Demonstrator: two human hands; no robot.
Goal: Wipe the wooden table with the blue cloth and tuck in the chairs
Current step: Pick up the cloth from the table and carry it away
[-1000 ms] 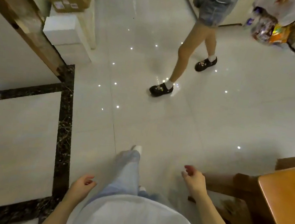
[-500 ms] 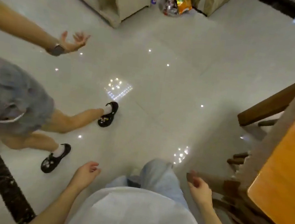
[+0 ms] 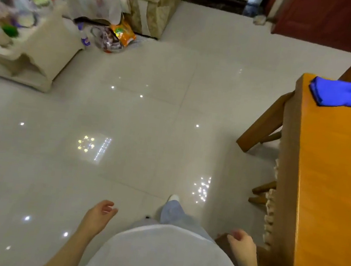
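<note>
Blue cloth (image 3: pixel 336 95) on table (image 3: pixel 332 178) corner, well apart from loosely curled, empty fingers (image 3: pixel 108 209).

Bright room; ceiling lights glare off glossy floor (image 3: pixel 128 116), edges blurred.

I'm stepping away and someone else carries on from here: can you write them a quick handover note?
Left hand: empty, fingers loosely curled.
Right hand: empty, loosely curled, beside a chair back; contact unclear.
Blue cloth: lies bunched on the far corner of the wooden table, in no hand.
Done: nothing visible.
Left: take the cloth, wipe the table, tuck in the chairs.
</note>
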